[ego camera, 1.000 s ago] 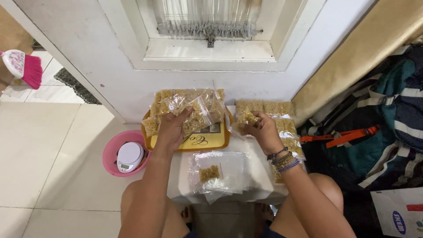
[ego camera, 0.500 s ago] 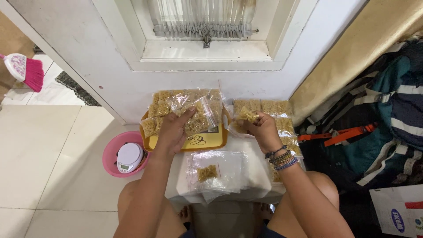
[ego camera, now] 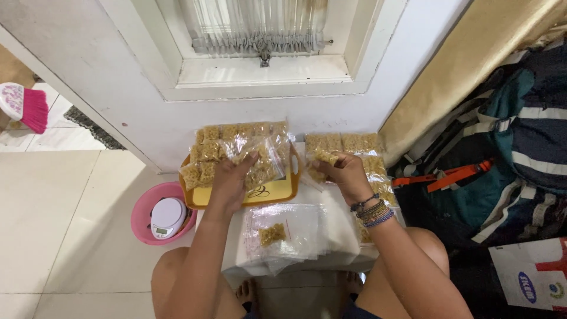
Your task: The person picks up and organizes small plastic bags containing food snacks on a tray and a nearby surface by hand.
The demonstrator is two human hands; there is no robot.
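Beside the pink bowl (ego camera: 144,212) holding a white scale (ego camera: 167,216), left hand (ego camera: 230,180) grips a snack packet (ego camera: 260,158) over the yellow tray (ego camera: 277,192); right hand (ego camera: 342,174) pinches snacks (ego camera: 325,158).

Bare arms, beaded bracelets (ego camera: 372,211) on right wrist

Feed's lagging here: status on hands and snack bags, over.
Left hand holds a clear bag over the yellow tray. Right hand pinches snack pieces. Nothing in the way.
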